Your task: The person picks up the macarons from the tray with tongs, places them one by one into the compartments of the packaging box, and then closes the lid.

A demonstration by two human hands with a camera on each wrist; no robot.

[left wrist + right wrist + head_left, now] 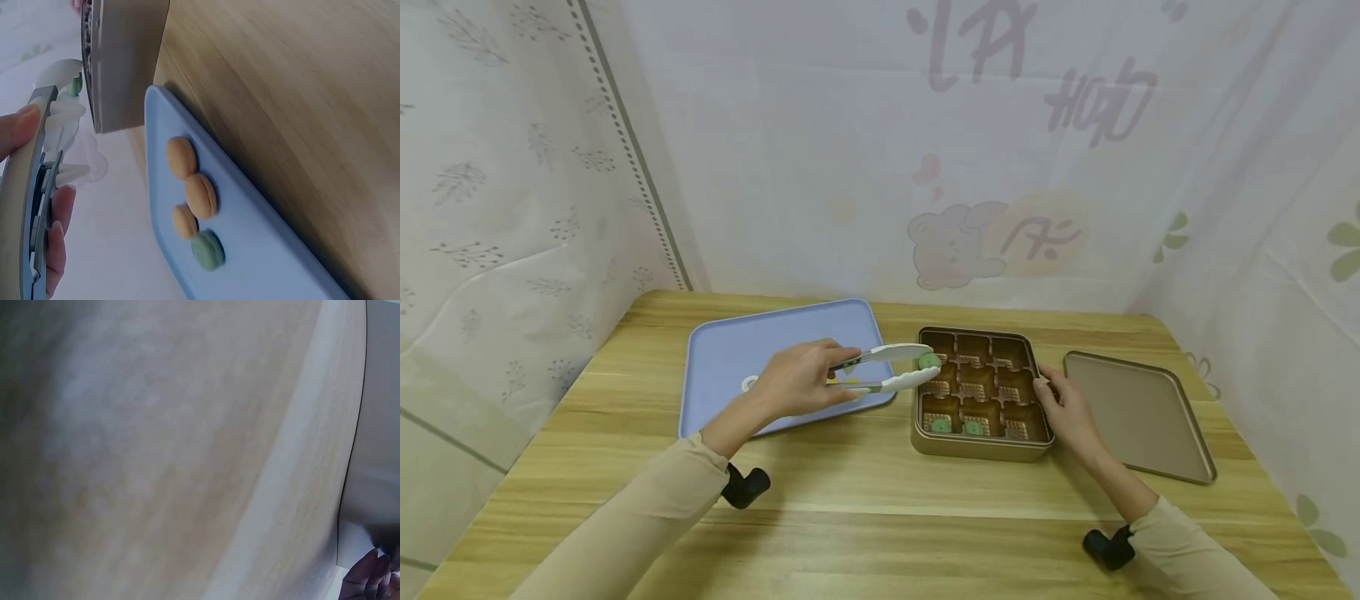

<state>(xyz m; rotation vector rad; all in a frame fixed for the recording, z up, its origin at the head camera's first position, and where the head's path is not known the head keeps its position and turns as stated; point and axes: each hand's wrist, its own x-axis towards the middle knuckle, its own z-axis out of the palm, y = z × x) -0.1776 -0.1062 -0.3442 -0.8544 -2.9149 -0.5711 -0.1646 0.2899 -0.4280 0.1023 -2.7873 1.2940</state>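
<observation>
- Tongs (891,369) are pinching a green sweet (928,361) over the back-left cells of the gold tin (981,450); I'm squeezing them closed in my left hand (797,379) so the sweet isn't slipping.
- My right hand (1067,408) is resting its fingers on the tin's right rim, steadying it near the worktop's middle.
- Lid (1138,417) is lying just right; blue tray (737,350), left, is keeping the remaining sweets (194,197) close.

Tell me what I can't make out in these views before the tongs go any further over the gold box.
- Sweets on the blue tray: head view, the left hand covers them; only the left wrist view shows them.
- Right hand: right wrist view cuts it off at the corner, only fingertips show.
- Gold box: right wrist view is mostly blurred wood.
- Green sweet in the tongs: too small to tell its shape.
</observation>
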